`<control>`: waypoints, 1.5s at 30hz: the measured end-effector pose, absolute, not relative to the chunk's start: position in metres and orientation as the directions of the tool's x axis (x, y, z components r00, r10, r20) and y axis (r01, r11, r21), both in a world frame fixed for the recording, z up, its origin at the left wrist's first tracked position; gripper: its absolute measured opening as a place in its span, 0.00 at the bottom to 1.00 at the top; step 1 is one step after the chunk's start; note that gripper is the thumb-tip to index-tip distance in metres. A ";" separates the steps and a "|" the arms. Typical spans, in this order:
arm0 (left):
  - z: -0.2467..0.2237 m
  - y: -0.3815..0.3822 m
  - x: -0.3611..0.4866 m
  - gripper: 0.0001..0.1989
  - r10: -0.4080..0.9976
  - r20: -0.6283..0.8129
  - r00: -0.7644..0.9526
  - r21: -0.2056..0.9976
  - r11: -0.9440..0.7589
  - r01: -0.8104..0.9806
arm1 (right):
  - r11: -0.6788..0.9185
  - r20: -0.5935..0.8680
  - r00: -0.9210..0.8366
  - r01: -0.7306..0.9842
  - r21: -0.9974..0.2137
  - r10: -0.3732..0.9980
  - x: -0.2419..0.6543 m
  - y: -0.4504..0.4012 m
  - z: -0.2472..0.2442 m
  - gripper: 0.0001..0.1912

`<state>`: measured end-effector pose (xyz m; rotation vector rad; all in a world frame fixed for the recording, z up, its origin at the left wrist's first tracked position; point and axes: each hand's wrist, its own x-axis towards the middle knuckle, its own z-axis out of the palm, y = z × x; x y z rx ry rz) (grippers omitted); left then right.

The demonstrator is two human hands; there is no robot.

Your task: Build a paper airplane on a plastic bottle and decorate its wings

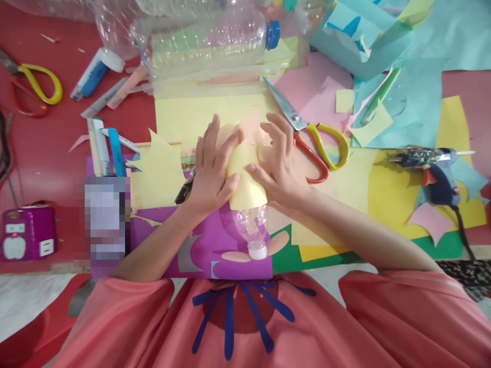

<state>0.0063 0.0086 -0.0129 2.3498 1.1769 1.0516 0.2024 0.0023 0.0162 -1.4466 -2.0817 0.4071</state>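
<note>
A small clear plastic bottle (250,221) lies with its white cap (257,250) toward me, its body covered by a pale yellow paper (247,176). My left hand (215,168) rests on the left side of the paper, and my right hand (282,166) holds it from the right, thumb on top. Both hands have their fingers curved round the wrapped bottle, whose far end is partly hidden. Two pink oval paper pieces (235,256) lie beside the cap. Scissors with red and yellow handles (307,130) lie just beyond my right hand.
Large clear bottles (207,43) lie at the back. A glue gun (435,174) is at the right. Markers (115,151), a phone-like pixelated object (105,214), a purple box (28,232) and more scissors (34,87) are on the left. Paper scraps (429,222) spread over the red table.
</note>
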 end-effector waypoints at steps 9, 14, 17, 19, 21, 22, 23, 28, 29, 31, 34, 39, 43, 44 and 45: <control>-0.015 0.010 0.003 0.41 0.796 0.496 0.347 0.648 -0.606 0.461 | 0.262 -0.276 -0.333 0.928 -0.265 0.901 0.193 -0.011 0.073 0.31; -0.020 0.011 0.002 0.43 0.851 0.439 0.288 0.728 -0.525 0.442 | 0.175 -0.392 -0.332 0.906 -0.385 0.858 0.193 -0.015 0.083 0.31; -0.019 0.012 0.002 0.39 0.850 0.488 0.198 0.762 -0.525 0.379 | 0.155 -0.319 -0.298 0.901 -0.405 0.900 0.207 -0.008 0.090 0.25; -0.015 0.012 0.004 0.33 0.851 0.510 0.127 0.784 -0.520 0.339 | 0.184 -0.243 -0.286 0.911 -0.370 0.927 0.220 -0.001 0.097 0.23; -0.012 0.011 0.006 0.27 0.859 0.503 0.097 0.802 -0.505 0.318 | 0.216 -0.252 -0.305 0.920 -0.326 0.918 0.234 0.008 0.102 0.23; -0.012 0.011 0.007 0.25 0.862 0.496 0.103 0.805 -0.501 0.318 | 0.227 -0.280 -0.320 0.920 -0.319 0.905 0.241 0.013 0.104 0.23; -0.012 0.010 0.008 0.24 0.863 0.491 0.117 0.804 -0.501 0.321 | 0.232 -0.304 -0.333 0.917 -0.324 0.893 0.248 0.017 0.104 0.23; -0.014 0.009 0.007 0.21 0.875 0.444 0.194 0.805 -0.484 0.343 | 0.382 -0.201 -0.502 0.814 -0.437 0.841 0.267 0.033 0.095 0.19; -0.014 0.009 0.006 0.20 0.878 0.436 0.195 0.801 -0.478 0.361 | 0.428 -0.158 -0.539 0.787 -0.445 0.827 0.268 0.034 0.093 0.20; -0.012 0.008 0.006 0.16 0.872 0.448 0.197 0.769 -0.488 0.413 | 0.498 -0.093 -0.581 0.759 -0.419 0.809 0.265 0.032 0.089 0.21; -0.006 0.007 0.007 0.10 0.835 0.508 0.212 0.700 -0.544 0.463 | 0.522 -0.076 -0.573 0.788 -0.327 0.816 0.258 0.028 0.085 0.24; -0.002 0.008 0.005 0.07 0.810 0.554 0.193 0.687 -0.576 0.443 | 0.538 -0.053 -0.565 0.807 -0.242 0.824 0.250 0.024 0.079 0.19; -0.005 0.009 0.004 0.12 0.843 0.516 0.151 0.730 -0.525 0.438 | 0.557 -0.016 -0.573 0.804 -0.209 0.820 0.248 0.021 0.079 0.19; -0.005 0.009 0.005 0.14 0.841 0.523 0.138 0.732 -0.526 0.434 | 0.560 -0.017 -0.573 0.806 -0.192 0.819 0.247 0.020 0.080 0.19; -0.006 0.009 0.005 0.14 0.836 0.533 0.127 0.730 -0.531 0.430 | 0.562 -0.024 -0.574 0.809 -0.175 0.819 0.246 0.019 0.081 0.20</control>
